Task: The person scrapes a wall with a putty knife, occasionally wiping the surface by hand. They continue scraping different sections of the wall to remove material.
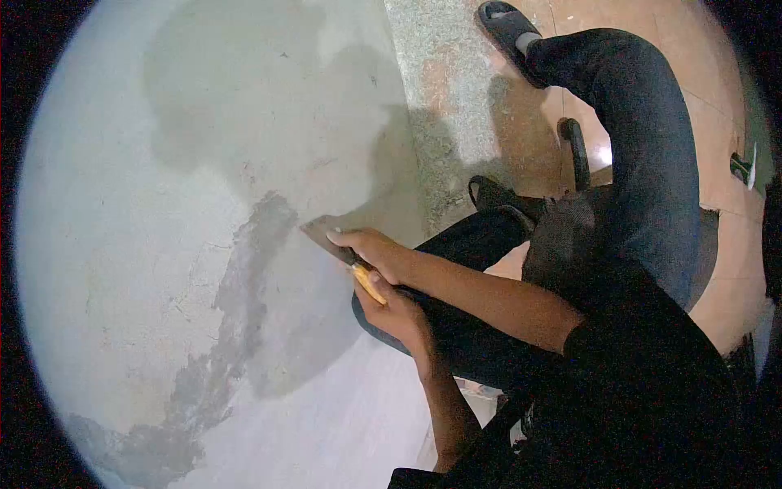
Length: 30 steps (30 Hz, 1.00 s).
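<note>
Now both hands grip one scraper (330, 236) against the pale wall (163, 244). One hand (376, 253) lies over the flat blade with fingers pressed down near its edge; the other hand (399, 314) is clenched around the yellow handle (368, 284). I cannot tell which is left or right. The blade touches the wall just beside a dark grey patch (244, 285) of bared plaster.

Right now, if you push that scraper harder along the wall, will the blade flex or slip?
The scraper has a thin, flat blade, so it probably flexes a little under pressure. Both hands grip its yellow handle, which should limit slipping. The wall looks rough and patchy, so the edge may catch rather than glide.
</note>
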Each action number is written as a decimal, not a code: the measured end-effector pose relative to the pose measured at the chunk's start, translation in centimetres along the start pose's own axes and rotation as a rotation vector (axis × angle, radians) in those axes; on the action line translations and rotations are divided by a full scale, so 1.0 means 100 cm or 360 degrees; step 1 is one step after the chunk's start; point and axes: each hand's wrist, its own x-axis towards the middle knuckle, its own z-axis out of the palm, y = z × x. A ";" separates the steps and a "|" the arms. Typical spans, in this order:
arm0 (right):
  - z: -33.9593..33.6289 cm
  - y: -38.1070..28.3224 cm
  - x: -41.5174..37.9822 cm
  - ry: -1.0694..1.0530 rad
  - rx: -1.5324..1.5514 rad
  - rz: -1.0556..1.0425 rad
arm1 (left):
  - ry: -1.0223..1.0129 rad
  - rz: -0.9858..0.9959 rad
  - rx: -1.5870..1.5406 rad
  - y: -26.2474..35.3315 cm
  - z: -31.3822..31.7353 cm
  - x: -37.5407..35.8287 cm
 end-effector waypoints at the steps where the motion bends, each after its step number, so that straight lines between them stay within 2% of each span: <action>1: 0.001 -0.006 0.007 -0.0063 0.0087 0.0031 | -0.0021 0.0017 0.0033 0.006 0.001 0.006; 3: 0.002 -0.009 0.010 -0.0128 0.0178 0.0070 | -0.0036 0.0030 0.0071 0.016 0.002 0.009; 5: 0.002 -0.015 0.007 -0.0068 0.0013 -0.0017 | -0.0053 -0.0003 0.0226 0.029 0.007 0.006; 6: 0.003 -0.017 0.008 -0.0065 0.0002 -0.0042 | 0.0085 0.0204 0.0247 0.020 0.008 -0.001; 9: 0.006 0.002 0.008 -0.0028 -0.0157 -0.0153 | 0.0083 0.0069 0.0044 0.012 0.005 -0.004; 10: 0.012 -0.006 -0.002 -0.0059 -0.0088 -0.0328 | 0.0069 0.0099 0.0056 0.014 0.007 -0.003; 14: 0.008 -0.026 -0.015 -0.0116 -0.0198 -0.0092 | 0.0101 0.0142 0.0044 0.018 0.013 0.002; 17: 0.011 -0.015 -0.005 -0.0032 -0.0111 -0.0236 | 0.0049 0.0150 0.0138 0.014 0.008 0.003; 19: 0.016 -0.021 -0.006 -0.0044 -0.0168 -0.0146 | 0.0040 0.0211 0.0109 0.015 0.000 0.009; 21: 0.016 -0.026 0.001 -0.0021 -0.0036 -0.0277 | -0.0083 0.0177 0.0069 0.023 0.003 0.018; 23: 0.016 -0.025 -0.006 -0.0091 -0.0138 -0.0338 | -0.0055 0.0170 0.0197 0.032 0.010 0.009; 25: 0.019 -0.005 -0.004 0.0165 -0.0100 -0.0307 | 0.0064 0.0193 -0.0113 0.014 0.006 -0.002; 27: 0.011 -0.007 0.004 0.0096 -0.0221 -0.0241 | 0.0080 0.0094 0.0055 0.017 -0.001 0.005; 29: 0.012 -0.033 -0.006 -0.0013 -0.0118 -0.0084 | -0.0077 -0.0002 0.0220 0.030 0.005 0.015; 30: 0.013 -0.031 -0.002 0.0044 -0.0039 -0.0211 | -0.0008 0.0208 0.0176 0.020 0.010 0.020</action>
